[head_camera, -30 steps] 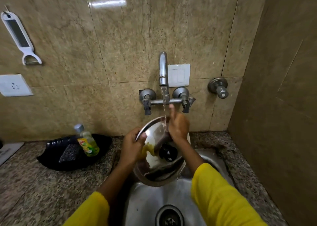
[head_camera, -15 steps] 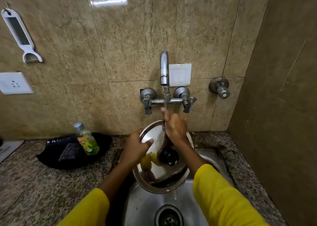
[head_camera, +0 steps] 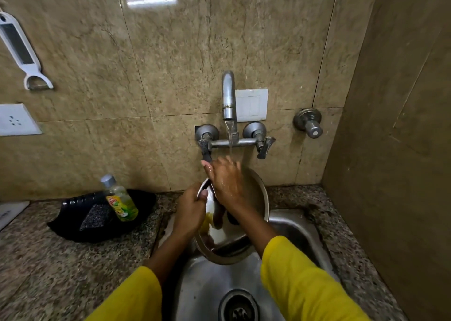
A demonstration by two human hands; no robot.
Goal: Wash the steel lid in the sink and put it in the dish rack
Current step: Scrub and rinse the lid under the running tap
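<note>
Round shiny steel lid (head_camera: 253,198) tilted over steel sink (head_camera: 295,225), L hand (head_camera: 189,213) pinching its left rim w/ thumb on top, wet R hand (head_camera: 225,179) flat, fingers spread on lid under tap water (head_camera: 230,137), speckled stone counter (head_camera: 48,259) left of grip, brown tile wall (head_camera: 170,52) behind.

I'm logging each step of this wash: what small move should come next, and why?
Probably tilt the steel lid so the tap's stream reaches its face: the water now lands on the right hand, while the left hand grips the rim.
</note>
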